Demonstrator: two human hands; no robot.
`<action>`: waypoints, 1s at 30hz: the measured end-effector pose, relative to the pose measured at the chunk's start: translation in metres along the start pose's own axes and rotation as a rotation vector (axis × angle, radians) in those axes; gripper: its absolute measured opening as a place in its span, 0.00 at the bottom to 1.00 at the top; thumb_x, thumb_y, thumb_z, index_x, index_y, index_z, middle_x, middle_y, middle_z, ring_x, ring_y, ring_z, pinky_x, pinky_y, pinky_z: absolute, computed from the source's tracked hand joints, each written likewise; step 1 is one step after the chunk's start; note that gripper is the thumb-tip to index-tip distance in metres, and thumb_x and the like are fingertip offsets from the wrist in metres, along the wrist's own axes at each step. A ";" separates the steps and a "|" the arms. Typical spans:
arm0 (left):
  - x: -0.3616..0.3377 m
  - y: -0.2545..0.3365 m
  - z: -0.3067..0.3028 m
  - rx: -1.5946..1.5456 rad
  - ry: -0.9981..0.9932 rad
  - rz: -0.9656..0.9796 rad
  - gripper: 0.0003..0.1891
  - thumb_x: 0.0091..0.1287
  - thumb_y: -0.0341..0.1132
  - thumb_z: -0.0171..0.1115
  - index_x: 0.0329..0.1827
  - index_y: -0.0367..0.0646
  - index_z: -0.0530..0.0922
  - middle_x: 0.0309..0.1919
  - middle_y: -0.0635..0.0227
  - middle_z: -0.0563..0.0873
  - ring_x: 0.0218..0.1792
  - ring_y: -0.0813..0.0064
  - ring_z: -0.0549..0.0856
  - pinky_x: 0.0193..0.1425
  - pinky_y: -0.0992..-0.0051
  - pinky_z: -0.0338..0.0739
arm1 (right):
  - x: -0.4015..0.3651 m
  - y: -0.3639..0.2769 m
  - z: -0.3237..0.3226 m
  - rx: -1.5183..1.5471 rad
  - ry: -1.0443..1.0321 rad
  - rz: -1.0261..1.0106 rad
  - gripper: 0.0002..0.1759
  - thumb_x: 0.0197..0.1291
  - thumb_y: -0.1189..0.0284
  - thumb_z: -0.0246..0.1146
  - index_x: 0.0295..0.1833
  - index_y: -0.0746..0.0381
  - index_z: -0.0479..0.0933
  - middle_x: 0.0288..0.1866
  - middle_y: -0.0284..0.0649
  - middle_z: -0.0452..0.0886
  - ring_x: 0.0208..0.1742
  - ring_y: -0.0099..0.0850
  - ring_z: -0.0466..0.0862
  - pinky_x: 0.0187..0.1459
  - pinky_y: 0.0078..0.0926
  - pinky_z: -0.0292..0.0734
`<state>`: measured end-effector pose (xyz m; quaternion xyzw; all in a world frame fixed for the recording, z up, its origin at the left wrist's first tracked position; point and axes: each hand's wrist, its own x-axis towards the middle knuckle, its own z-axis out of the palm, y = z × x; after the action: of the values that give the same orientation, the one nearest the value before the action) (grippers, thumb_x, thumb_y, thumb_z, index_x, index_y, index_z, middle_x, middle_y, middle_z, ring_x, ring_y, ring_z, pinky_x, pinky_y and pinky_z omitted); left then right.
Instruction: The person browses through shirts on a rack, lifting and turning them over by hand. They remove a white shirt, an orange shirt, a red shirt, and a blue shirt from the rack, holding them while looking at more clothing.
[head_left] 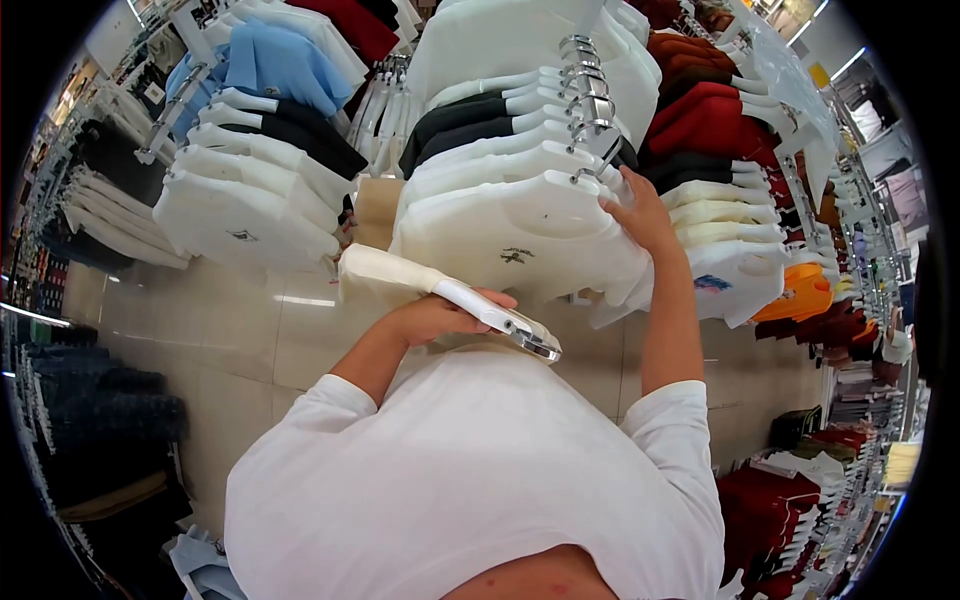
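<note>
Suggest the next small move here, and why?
Probably turn the hanger in the left hand so its hook faces the rail. The hook points back toward the person, away from the rack, while the right hand rests on the front shirt by that rail.

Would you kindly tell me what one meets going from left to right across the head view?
White shirts on the left rack → left hand gripping a white hanger → right hand → orange garment.
</note>
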<state>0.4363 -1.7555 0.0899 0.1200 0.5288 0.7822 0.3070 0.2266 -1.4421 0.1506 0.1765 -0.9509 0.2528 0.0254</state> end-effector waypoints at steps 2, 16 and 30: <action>0.001 0.004 -0.004 -0.007 -0.026 -0.014 0.26 0.64 0.25 0.63 0.68 0.40 0.74 0.63 0.64 0.81 0.64 0.70 0.78 0.69 0.70 0.70 | 0.002 -0.005 -0.004 -0.056 -0.034 0.008 0.45 0.54 0.53 0.69 0.74 0.61 0.64 0.71 0.52 0.69 0.71 0.46 0.71 0.69 0.38 0.66; -0.015 0.002 -0.025 -0.075 -0.045 -0.051 0.27 0.64 0.28 0.64 0.69 0.40 0.74 0.61 0.63 0.81 0.64 0.71 0.78 0.69 0.71 0.71 | 0.011 -0.025 0.000 -0.374 -0.112 0.034 0.42 0.50 0.62 0.68 0.71 0.63 0.65 0.64 0.51 0.74 0.62 0.50 0.77 0.60 0.44 0.74; -0.021 0.003 -0.028 -0.092 -0.090 -0.021 0.25 0.67 0.26 0.63 0.68 0.40 0.75 0.61 0.64 0.82 0.64 0.72 0.78 0.69 0.73 0.72 | 0.015 -0.003 -0.005 -0.226 -0.144 0.014 0.46 0.48 0.67 0.65 0.77 0.60 0.59 0.70 0.55 0.70 0.69 0.49 0.72 0.67 0.39 0.69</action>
<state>0.4368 -1.7901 0.0839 0.1350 0.4793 0.7961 0.3438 0.2137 -1.4474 0.1582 0.1836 -0.9739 0.1310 -0.0249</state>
